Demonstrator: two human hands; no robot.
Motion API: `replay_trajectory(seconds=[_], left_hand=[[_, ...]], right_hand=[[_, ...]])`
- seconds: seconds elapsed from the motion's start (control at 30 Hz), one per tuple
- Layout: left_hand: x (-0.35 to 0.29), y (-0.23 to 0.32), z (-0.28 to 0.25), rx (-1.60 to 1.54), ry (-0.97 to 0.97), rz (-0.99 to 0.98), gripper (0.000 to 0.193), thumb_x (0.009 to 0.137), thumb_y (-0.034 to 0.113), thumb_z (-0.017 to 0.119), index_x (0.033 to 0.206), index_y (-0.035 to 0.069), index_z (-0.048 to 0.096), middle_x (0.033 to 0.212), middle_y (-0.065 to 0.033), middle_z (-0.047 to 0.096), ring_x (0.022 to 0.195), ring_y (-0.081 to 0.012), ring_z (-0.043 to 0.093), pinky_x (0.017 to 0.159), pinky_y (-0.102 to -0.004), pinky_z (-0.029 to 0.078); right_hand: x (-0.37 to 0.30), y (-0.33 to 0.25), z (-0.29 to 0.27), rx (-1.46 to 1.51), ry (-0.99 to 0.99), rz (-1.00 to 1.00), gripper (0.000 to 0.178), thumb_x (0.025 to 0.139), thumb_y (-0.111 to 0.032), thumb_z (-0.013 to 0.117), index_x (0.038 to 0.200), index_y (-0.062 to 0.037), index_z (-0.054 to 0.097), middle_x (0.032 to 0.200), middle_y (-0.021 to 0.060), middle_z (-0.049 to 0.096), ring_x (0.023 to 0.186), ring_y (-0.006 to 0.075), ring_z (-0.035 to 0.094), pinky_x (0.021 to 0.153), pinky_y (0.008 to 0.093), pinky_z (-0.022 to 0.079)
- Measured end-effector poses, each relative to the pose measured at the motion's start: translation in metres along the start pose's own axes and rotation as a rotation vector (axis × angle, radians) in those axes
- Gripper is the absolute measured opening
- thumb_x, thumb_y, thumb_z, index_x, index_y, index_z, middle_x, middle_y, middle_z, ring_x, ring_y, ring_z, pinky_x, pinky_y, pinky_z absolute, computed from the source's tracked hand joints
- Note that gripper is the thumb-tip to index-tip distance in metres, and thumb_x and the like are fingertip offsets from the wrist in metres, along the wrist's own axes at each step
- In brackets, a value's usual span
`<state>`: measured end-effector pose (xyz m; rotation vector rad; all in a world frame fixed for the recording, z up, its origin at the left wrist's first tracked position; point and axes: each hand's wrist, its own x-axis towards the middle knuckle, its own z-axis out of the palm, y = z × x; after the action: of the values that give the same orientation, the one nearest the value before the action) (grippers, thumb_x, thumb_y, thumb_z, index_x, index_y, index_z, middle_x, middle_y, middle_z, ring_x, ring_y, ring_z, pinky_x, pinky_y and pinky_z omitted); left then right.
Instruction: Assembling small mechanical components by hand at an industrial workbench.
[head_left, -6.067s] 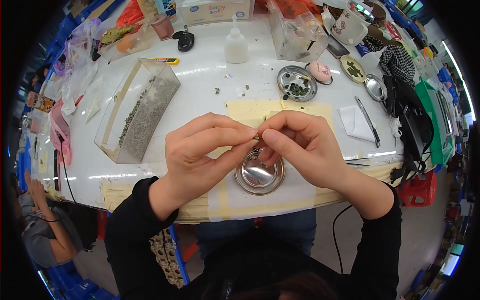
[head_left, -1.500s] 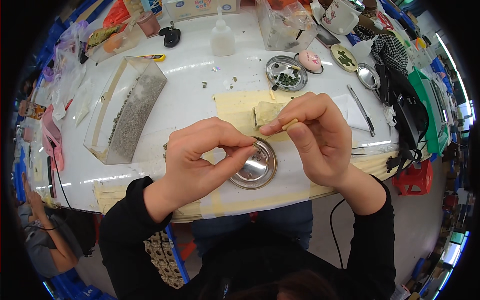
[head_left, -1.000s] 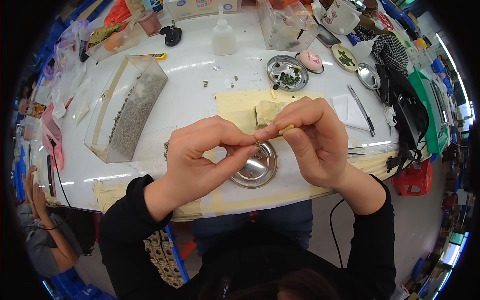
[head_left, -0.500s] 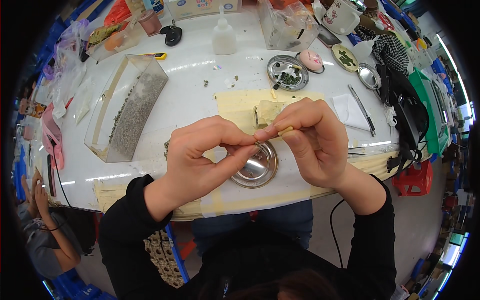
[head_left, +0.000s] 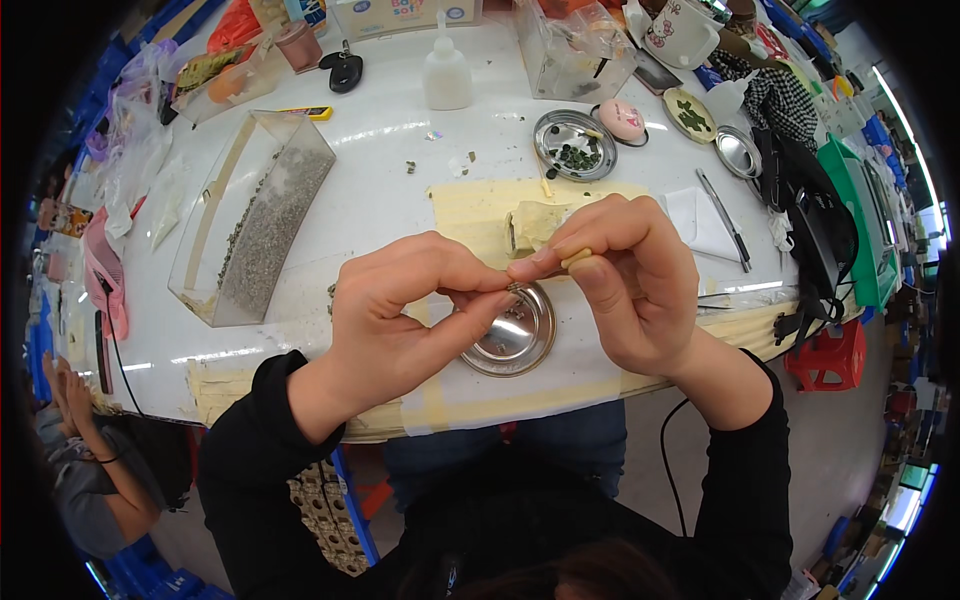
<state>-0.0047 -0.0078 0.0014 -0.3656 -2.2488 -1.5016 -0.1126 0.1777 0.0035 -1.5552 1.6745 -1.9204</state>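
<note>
Above a small round metal dish (head_left: 525, 350), my two hands meet at the fingertips. My left hand (head_left: 400, 305) is closed in a pinch on a tiny greenish-gold piece (head_left: 515, 288), too small to name. My right hand (head_left: 645, 290) pinches a small yellowish lump (head_left: 577, 258) between thumb and forefinger, and that forefinger's tip touches or nearly touches the left fingertips. A few tiny bits lie in the dish. Just beyond my right fingers sits a pale yellow, tape-covered block (head_left: 535, 225), partly hidden by them.
A clear box of grey-green granules (head_left: 270, 220) stands at left. Farther back are a white squeeze bottle (head_left: 447, 78), a metal dish of dark green pieces (head_left: 575, 172) and a pink round object (head_left: 622, 120). Tweezers (head_left: 722, 218) lie at right. Another person's arm (head_left: 115, 470) shows at far left.
My right thumb and the yellowish lump have shifted very slightly to the right and up. The left hand has barely moved.
</note>
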Motion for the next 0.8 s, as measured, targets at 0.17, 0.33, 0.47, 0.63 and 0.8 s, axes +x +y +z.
replay_trajectory(seconds=[0.17,0.33,0.47,0.63,0.8], left_hand=[[0.000,0.001,0.000,0.049,0.026,0.022,0.017,0.073,-0.008,0.073,0.089,-0.001,0.069,0.080,-0.0106,0.067,0.071,-0.0160,0.063,0.063,-0.0250,0.048],[0.000,-0.001,-0.001,0.106,0.057,0.070,0.018,0.072,-0.008,0.074,0.089,-0.002,0.069,0.081,-0.0109,0.067,0.071,-0.0160,0.063,0.062,-0.0253,0.048],[0.000,-0.001,0.000,0.150,0.068,0.089,0.019,0.072,-0.008,0.074,0.090,-0.002,0.069,0.082,-0.0111,0.067,0.072,-0.0159,0.063,0.062,-0.0249,0.048],[0.000,0.000,-0.001,0.199,0.086,0.124,0.020,0.072,-0.009,0.074,0.090,-0.002,0.070,0.084,-0.0112,0.067,0.072,-0.0159,0.063,0.062,-0.0245,0.048],[0.002,0.001,-0.001,0.216,0.127,0.167,0.019,0.072,-0.007,0.075,0.090,0.000,0.071,0.081,-0.0088,0.066,0.068,-0.0140,0.063,0.059,-0.0234,0.049]], right_hand=[[0.008,-0.005,-0.007,-0.016,0.202,0.008,0.007,0.095,-0.002,0.055,0.096,0.0043,0.053,0.089,0.0110,0.064,0.082,0.0146,0.066,0.074,0.0257,0.055],[0.019,-0.006,-0.026,-0.690,0.183,-0.066,0.005,0.083,0.000,0.064,0.083,0.0000,0.059,0.080,0.0095,0.063,0.073,0.0237,0.062,0.070,0.0306,0.050],[0.021,-0.003,-0.032,-0.936,0.079,-0.160,0.010,0.077,-0.002,0.068,0.083,-0.0023,0.060,0.078,0.0077,0.060,0.077,0.0283,0.057,0.072,0.0358,0.046],[0.018,0.001,-0.030,-1.016,-0.013,-0.127,0.011,0.075,-0.003,0.068,0.082,-0.0039,0.060,0.082,0.0071,0.059,0.082,0.0284,0.054,0.078,0.0368,0.045],[0.019,-0.006,-0.024,-1.013,0.045,-0.151,0.011,0.075,-0.005,0.069,0.084,-0.0039,0.063,0.084,0.0081,0.057,0.083,0.0287,0.053,0.085,0.0391,0.045]])
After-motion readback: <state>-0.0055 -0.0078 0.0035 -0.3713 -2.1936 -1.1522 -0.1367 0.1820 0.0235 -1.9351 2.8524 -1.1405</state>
